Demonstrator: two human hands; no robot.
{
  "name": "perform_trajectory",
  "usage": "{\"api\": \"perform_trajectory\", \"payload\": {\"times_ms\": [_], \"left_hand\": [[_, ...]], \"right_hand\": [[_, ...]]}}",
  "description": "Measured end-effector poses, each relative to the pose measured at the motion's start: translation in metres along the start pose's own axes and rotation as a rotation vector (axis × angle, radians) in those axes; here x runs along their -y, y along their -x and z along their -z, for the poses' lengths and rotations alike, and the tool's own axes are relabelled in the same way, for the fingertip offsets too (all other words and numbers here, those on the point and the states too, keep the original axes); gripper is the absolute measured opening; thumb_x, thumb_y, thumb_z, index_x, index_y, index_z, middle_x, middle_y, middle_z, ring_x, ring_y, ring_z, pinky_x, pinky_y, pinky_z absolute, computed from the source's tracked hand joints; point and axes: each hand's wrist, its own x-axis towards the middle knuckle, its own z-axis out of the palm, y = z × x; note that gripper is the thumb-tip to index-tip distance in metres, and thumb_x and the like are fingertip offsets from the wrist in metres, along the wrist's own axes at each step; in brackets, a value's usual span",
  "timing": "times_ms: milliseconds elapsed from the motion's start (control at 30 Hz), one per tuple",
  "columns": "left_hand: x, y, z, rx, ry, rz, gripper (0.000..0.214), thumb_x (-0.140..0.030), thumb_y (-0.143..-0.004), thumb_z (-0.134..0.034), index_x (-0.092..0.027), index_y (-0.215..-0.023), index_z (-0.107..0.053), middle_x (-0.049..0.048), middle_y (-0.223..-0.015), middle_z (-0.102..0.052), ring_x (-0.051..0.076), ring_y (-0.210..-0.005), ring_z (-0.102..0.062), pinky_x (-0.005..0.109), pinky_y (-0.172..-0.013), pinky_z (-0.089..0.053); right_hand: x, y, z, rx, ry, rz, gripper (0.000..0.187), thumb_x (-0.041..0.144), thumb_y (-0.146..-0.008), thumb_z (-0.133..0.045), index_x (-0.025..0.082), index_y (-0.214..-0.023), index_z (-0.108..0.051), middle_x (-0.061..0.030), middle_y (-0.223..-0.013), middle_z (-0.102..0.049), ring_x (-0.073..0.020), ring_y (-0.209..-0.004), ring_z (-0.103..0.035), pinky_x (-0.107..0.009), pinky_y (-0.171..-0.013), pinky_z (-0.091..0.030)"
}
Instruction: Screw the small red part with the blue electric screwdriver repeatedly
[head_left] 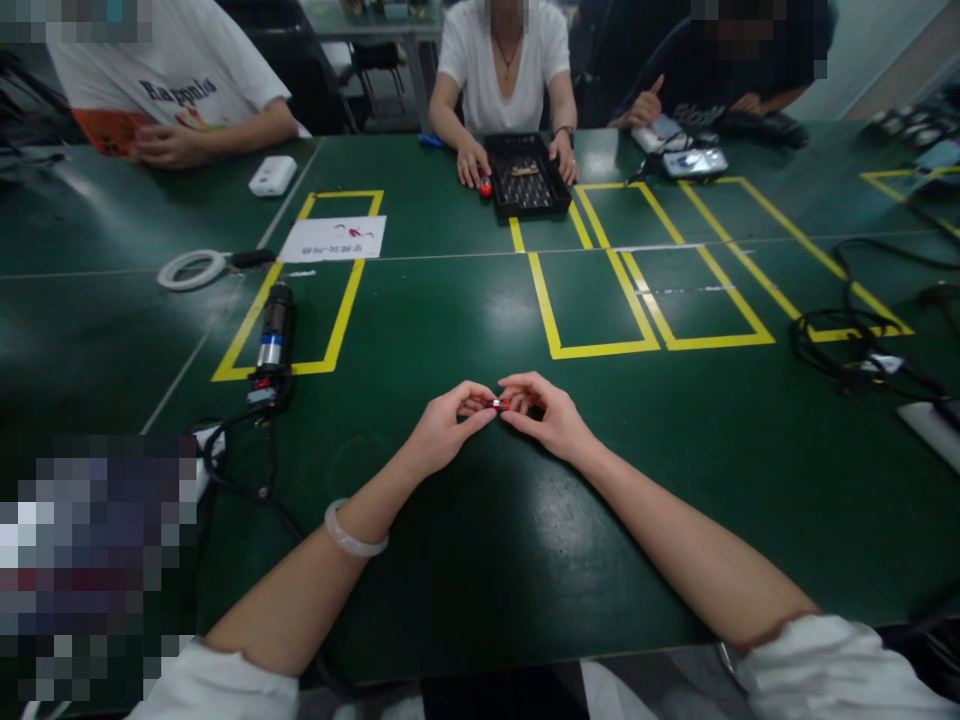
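Note:
Between the fingertips of both hands, just above the green table (pixel 465 560), is a small red part (pixel 496 404) with a bright silvery spot. It is too small to tell its exact kind. My left hand (pixel 448 428) pinches it from the left, thumb and forefinger together. From the right, my right hand (pixel 553 420) grips its other end the same way. The fingers hide most of the part. To the left of my hands a black electric screwdriver (pixel 271 345) with a blue and silver band lies on the table, its cable running toward me.
Across the table a person touches a black tray (pixel 534 210) of small metal pieces, beside a red ball-like thing (pixel 485 187). Yellow tape (pixel 600 350) marks rectangles. A white card (pixel 334 238), a white ring (pixel 191 269) and black cables (pixel 817 350) lie around.

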Motion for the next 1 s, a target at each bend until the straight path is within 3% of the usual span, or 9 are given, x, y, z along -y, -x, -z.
{"api": "perform_trajectory", "payload": {"times_ms": [167, 400, 633, 900, 1000], "left_hand": [[-0.001, 0.001, 0.001, 0.037, -0.021, 0.004, 0.028, -0.04, -0.087, -0.06, -0.016, -0.102, -0.061, 0.0056, -0.095, -0.067, 0.017, -0.088, -0.063, 0.03, -0.081, -0.048], [-0.003, 0.001, 0.0, 0.041, -0.006, -0.048, 0.036, -0.042, -0.097, -0.041, -0.014, -0.094, -0.062, 0.0057, -0.087, -0.065, 0.016, -0.083, -0.062, 0.031, -0.083, -0.047], [-0.001, 0.001, 0.0, 0.004, -0.007, -0.009, 0.027, -0.041, -0.086, -0.061, -0.015, -0.096, -0.06, 0.0047, -0.089, -0.065, 0.016, -0.083, -0.062, 0.028, -0.077, -0.048], [0.0, 0.004, 0.0, -0.002, -0.137, -0.097, 0.025, -0.039, -0.088, -0.059, -0.017, -0.099, -0.061, 0.0056, -0.094, -0.066, 0.017, -0.089, -0.064, 0.03, -0.083, -0.051], [-0.007, 0.002, 0.011, 0.009, -0.228, -0.108, 0.031, -0.042, -0.09, -0.056, -0.017, -0.108, -0.06, 0.0067, -0.099, -0.067, 0.018, -0.094, -0.065, 0.032, -0.088, -0.051]], "right_hand": [[0.001, 0.001, 0.001, 0.029, -0.013, -0.027, 0.02, 0.033, -0.085, -0.067, 0.019, -0.099, -0.067, -0.0041, -0.088, -0.067, -0.0132, -0.073, -0.062, -0.027, -0.067, -0.051], [-0.006, 0.001, 0.001, 0.003, -0.148, -0.167, 0.028, 0.044, -0.086, -0.066, 0.016, -0.092, -0.066, -0.0038, -0.08, -0.071, -0.0134, -0.068, -0.065, -0.027, -0.066, -0.053], [-0.002, 0.001, 0.001, 0.026, -0.043, -0.118, 0.024, 0.038, -0.084, -0.069, 0.019, -0.099, -0.068, -0.0023, -0.082, -0.068, -0.0133, -0.071, -0.063, -0.027, -0.066, -0.051], [-0.002, -0.002, 0.001, 0.028, 0.019, -0.118, 0.023, 0.029, -0.081, -0.069, 0.017, -0.101, -0.066, -0.0022, -0.081, -0.067, -0.0122, -0.068, -0.06, -0.025, -0.063, -0.048], [-0.003, -0.002, 0.002, 0.052, 0.063, -0.112, 0.019, 0.027, -0.082, -0.068, 0.017, -0.099, -0.067, -0.0019, -0.08, -0.067, -0.0113, -0.066, -0.058, -0.025, -0.062, -0.047]]}}
